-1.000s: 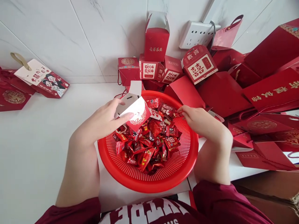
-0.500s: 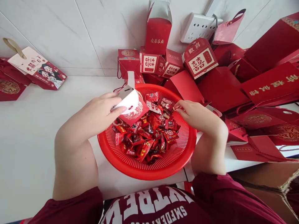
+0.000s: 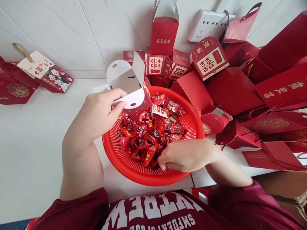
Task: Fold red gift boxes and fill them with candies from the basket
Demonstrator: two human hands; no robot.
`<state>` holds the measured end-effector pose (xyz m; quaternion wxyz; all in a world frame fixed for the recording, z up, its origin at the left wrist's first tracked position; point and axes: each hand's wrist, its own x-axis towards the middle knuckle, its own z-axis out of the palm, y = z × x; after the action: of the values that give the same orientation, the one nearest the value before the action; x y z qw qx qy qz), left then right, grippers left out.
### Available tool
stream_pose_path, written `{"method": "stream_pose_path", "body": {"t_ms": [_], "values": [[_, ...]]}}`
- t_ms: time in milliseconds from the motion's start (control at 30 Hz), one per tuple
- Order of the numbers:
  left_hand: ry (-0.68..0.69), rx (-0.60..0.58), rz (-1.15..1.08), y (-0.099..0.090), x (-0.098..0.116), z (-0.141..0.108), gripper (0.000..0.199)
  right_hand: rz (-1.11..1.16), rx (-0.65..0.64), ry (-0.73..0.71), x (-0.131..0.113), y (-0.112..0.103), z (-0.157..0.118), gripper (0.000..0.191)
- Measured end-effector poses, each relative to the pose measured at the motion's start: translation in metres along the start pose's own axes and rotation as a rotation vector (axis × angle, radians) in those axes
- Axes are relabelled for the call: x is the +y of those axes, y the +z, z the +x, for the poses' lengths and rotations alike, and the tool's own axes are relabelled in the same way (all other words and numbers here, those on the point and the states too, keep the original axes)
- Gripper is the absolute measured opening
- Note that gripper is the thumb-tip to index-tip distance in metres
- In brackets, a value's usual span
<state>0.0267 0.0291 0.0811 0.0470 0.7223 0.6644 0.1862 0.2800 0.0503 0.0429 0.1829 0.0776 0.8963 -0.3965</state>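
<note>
Open box [image 3: 128, 85] hides some basket [image 3: 148, 180] rim; red boxes [image 3: 223, 91] crowd behind.

Left hand [image 3: 103, 110] pinches, palm down; right hand [image 3: 184, 155] reaches lower, fingers curled.

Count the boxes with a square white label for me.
3 in view: a left box and a middle box just below the tall open box, and a tilted box near the power strip. Others may be hidden.
</note>
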Motion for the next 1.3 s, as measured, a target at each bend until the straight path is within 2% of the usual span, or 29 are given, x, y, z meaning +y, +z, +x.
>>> {"method": "stream_pose_path", "body": {"t_ms": [67, 133, 200, 333, 467, 533, 600, 700, 767, 933, 1000, 1067, 1133, 1167, 1233, 1300], "values": [[0.022, -0.026, 0.015, 0.002, -0.001, 0.001, 0.028, -0.025, 0.026, 0.055, 0.002, 0.002, 0.000, 0.049], [0.068, -0.047, 0.026, 0.004, -0.002, 0.001, 0.028, -0.086, 0.114, 0.123, 0.009, 0.001, -0.003, 0.062], [0.109, -0.083, 0.022, 0.005, -0.001, 0.000, 0.030, -0.166, 0.202, 0.194, 0.019, -0.003, -0.006, 0.065], [0.174, -0.103, 0.009, 0.005, 0.002, -0.003, 0.035, -0.299, 0.294, 0.277, 0.033, -0.011, -0.009, 0.050], [0.245, -0.082, -0.002, 0.005, 0.005, -0.005, 0.037, -0.324, 0.316, 0.296, 0.019, -0.011, -0.004, 0.031], [0.244, -0.089, 0.001, 0.005, 0.007, -0.005, 0.037, -0.251, 0.291, 0.245, 0.008, -0.006, 0.001, 0.026], [0.234, -0.106, 0.001, 0.004, 0.008, -0.007, 0.037, -0.163, 0.183, 0.121, 0.001, 0.003, 0.009, 0.024], [0.239, -0.118, -0.001, 0.001, 0.009, -0.010, 0.038, -0.204, 0.049, 0.005, 0.001, 0.020, 0.025, 0.050], [0.237, -0.096, 0.011, -0.003, 0.008, -0.012, 0.037, -0.318, 0.063, 0.006, 0.006, 0.030, 0.038, 0.059], [0.112, 0.065, 0.045, -0.017, -0.002, -0.018, 0.033, -0.479, 0.147, 0.038, 0.002, 0.035, 0.075, 0.054], [0.043, 0.238, 0.047, -0.022, -0.009, -0.020, 0.031, -0.472, 0.208, 0.055, -0.010, 0.029, 0.078, 0.050], [0.006, 0.480, 0.017, -0.027, -0.017, -0.024, 0.028, -0.435, 0.313, 0.047, -0.024, 0.023, 0.068, 0.037], [-0.010, 0.661, -0.023, -0.033, -0.026, -0.028, 0.027, -0.387, 0.394, 0.017, -0.035, 0.019, 0.046, 0.029], [-0.019, 0.716, -0.033, -0.035, -0.030, -0.030, 0.027, -0.351, 0.390, -0.003, -0.038, 0.020, 0.032, 0.033], [-0.046, 0.759, -0.028, -0.040, -0.038, -0.035, 0.029, -0.305, 0.290, -0.009, -0.040, 0.024, 0.008, 0.039], [-0.069, 0.778, -0.017, -0.043, -0.042, -0.038, 0.030, -0.317, 0.210, 0.071, -0.038, 0.031, -0.008, 0.026]]}}
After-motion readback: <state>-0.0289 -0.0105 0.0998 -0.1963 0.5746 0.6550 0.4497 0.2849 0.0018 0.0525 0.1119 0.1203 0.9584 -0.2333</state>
